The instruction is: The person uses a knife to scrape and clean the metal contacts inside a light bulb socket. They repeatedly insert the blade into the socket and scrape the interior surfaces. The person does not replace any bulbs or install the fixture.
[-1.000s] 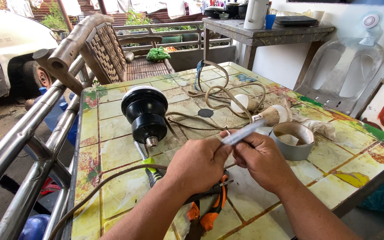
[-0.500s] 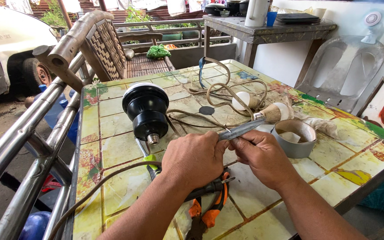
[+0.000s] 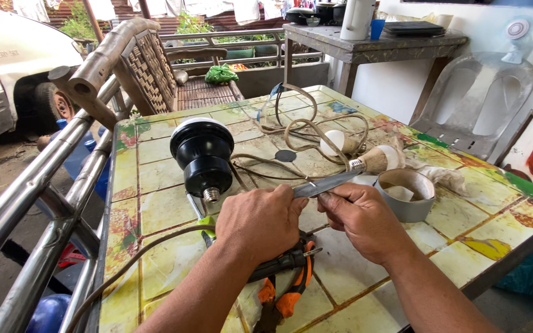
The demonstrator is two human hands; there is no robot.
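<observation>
My left hand [image 3: 260, 222] is closed around the end of a brown cord [image 3: 155, 246] that runs off toward the lower left. My right hand [image 3: 365, 219] pinches the blade of a knife [image 3: 328, 182] whose pale wooden handle [image 3: 380, 159] points away to the right. The blade's tip meets my left hand's fingers. Both hands hover over a tiled table [image 3: 155, 179]. A black lamp housing [image 3: 202, 154] with a screw base stands just beyond my left hand. Orange-and-black pliers [image 3: 285, 290] lie under my wrists.
A grey tape roll [image 3: 405, 194], a white bulb [image 3: 334, 143], a tangle of tan cord [image 3: 303, 132] and a green-handled screwdriver [image 3: 203, 222] lie on the table. A metal railing [image 3: 38, 185] runs at left, a bamboo chair [image 3: 149, 68] behind, a plastic chair [image 3: 476, 105] at right.
Both hands keep their hold on cord and knife. The blade has settled slightly lower and flatter against my left fingers; nothing else on the table has moved.
</observation>
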